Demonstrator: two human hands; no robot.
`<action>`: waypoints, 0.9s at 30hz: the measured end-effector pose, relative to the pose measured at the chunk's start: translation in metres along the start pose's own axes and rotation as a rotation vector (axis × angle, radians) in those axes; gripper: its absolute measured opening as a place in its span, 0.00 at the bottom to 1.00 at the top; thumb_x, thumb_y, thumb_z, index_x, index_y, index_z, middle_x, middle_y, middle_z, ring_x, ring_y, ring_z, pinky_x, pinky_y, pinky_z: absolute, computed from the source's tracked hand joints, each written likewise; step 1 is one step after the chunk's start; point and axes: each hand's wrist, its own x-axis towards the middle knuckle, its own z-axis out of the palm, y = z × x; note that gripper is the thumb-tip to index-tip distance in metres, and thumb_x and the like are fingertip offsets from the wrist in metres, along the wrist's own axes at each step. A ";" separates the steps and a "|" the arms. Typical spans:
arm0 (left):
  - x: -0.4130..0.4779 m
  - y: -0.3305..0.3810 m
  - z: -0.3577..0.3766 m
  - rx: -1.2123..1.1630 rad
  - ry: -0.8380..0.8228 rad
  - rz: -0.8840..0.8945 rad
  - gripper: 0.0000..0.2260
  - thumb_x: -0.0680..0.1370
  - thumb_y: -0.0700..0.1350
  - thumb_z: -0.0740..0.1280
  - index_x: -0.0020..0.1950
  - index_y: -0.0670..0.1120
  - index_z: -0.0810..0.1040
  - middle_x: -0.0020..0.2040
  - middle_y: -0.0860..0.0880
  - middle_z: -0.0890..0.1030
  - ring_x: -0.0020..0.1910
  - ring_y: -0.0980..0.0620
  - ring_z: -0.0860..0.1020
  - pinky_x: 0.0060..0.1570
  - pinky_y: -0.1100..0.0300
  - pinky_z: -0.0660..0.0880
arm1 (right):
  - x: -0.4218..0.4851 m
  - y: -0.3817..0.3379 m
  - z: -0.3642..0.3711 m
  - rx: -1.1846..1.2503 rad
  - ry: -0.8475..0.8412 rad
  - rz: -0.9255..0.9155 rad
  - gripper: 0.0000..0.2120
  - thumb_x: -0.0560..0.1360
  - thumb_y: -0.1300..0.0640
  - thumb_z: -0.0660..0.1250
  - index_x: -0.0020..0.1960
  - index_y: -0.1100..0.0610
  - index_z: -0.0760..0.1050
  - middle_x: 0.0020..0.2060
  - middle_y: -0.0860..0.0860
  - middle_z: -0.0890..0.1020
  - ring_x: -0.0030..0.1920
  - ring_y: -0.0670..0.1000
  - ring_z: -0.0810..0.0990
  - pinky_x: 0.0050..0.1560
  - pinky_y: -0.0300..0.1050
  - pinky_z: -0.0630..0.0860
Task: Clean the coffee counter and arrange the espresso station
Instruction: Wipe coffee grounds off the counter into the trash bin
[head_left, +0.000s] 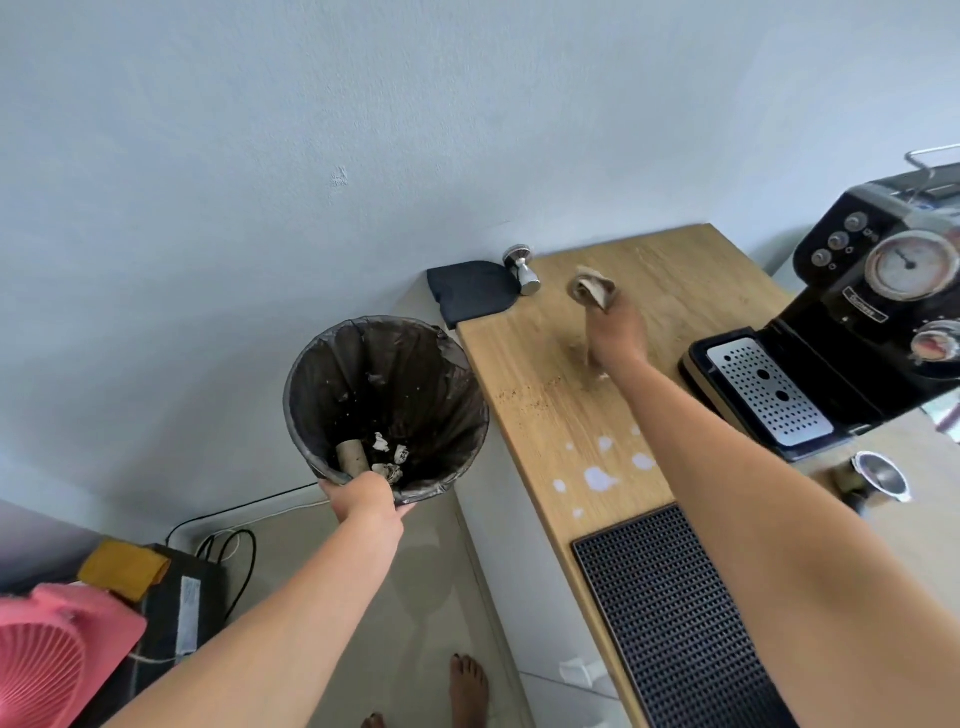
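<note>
My left hand (363, 501) grips the near rim of a dark lined waste bin (387, 405), held up beside the left edge of the wooden counter (691, 270). Paper scraps and a cardboard tube lie in the bin. My right hand (615, 332) is shut on a beige cloth (592, 288), blurred, over the middle of the counter. Brown coffee grounds (530, 397) are scattered near the counter's left edge. White spills (600, 475) dot the wood closer to me. A black espresso machine (883, 301) with a perforated drip tray stands at the right.
A steel tamper (522, 270) and a dark folded cloth (472, 291) lie at the counter's far left corner. A black rubber mat (675, 618) covers the near end. A metal funnel cup (880, 475) sits right. A pink fan (47, 660), a box and cables are on the floor.
</note>
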 end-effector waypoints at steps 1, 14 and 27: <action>0.001 -0.001 -0.002 0.012 -0.002 0.003 0.37 0.77 0.27 0.51 0.77 0.63 0.57 0.74 0.49 0.68 0.65 0.37 0.73 0.55 0.31 0.74 | 0.001 0.014 -0.007 -0.098 -0.018 0.004 0.10 0.80 0.56 0.59 0.59 0.52 0.74 0.43 0.48 0.80 0.35 0.51 0.80 0.36 0.44 0.76; 0.004 -0.008 -0.018 -0.001 -0.009 -0.029 0.33 0.78 0.31 0.51 0.74 0.64 0.62 0.73 0.48 0.70 0.63 0.35 0.74 0.50 0.30 0.76 | -0.104 0.001 0.119 -0.352 -0.273 -0.141 0.25 0.80 0.58 0.54 0.77 0.59 0.61 0.78 0.57 0.59 0.79 0.58 0.53 0.78 0.55 0.51; 0.005 0.001 -0.016 -0.007 -0.028 -0.041 0.29 0.81 0.35 0.50 0.76 0.63 0.60 0.73 0.48 0.70 0.66 0.36 0.73 0.57 0.28 0.71 | -0.069 -0.038 0.054 0.385 -0.007 0.044 0.11 0.82 0.60 0.58 0.64 0.53 0.70 0.44 0.47 0.80 0.33 0.43 0.79 0.32 0.37 0.78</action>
